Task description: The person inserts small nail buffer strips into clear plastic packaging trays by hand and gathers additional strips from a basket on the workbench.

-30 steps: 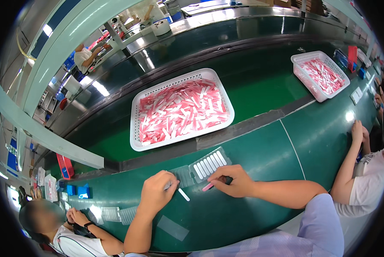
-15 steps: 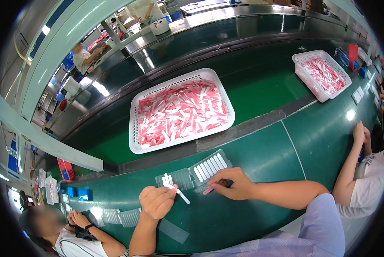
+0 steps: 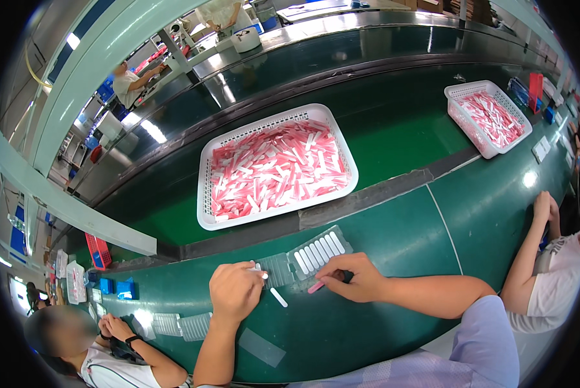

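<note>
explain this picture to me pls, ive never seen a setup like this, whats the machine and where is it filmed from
There's no robot: these are a person's bare hands, seen from a fisheye camera worn on the head looking down, so straight edges bend. On the green work surface lies an open clear plastic tray; its right half holds a row of white strips. The left hand, at the tray's left half, pinches white material, partly hidden. The right hand holds a pink strip. Nearby lie a loose white strip and a clear plastic sheet. Beyond stands a large white basket full of pink and white strips.
</note>
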Demonstrator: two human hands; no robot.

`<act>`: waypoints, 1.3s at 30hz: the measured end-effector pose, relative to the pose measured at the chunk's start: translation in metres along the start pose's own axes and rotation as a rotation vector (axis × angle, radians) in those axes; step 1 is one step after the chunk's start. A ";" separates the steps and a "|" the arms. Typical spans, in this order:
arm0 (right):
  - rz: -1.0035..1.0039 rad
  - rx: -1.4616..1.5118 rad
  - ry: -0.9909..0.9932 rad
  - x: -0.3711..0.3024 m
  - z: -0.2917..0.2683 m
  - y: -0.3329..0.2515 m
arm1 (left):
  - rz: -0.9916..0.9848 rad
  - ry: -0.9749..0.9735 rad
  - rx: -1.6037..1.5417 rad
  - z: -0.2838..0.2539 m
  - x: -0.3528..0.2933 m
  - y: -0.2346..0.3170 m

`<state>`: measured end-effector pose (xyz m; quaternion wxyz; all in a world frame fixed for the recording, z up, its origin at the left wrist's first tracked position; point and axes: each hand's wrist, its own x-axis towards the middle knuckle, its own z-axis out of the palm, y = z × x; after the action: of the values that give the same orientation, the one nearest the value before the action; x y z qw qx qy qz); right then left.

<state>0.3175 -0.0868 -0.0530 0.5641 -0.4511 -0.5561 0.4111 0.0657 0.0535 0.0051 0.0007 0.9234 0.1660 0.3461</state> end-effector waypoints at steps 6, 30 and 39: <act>0.033 0.017 0.040 0.000 0.003 0.000 | -0.212 -0.145 -0.108 0.013 -0.013 0.001; 0.039 0.016 0.021 0.001 0.000 -0.003 | -0.339 -0.363 -0.152 0.009 -0.010 0.018; -0.002 0.005 -0.042 0.001 -0.001 0.000 | -0.159 -0.487 0.122 -0.016 -0.013 0.021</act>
<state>0.3182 -0.0857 -0.0523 0.5538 -0.4404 -0.5674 0.4211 0.0529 0.0276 0.0116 0.0120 0.9619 0.2534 0.1020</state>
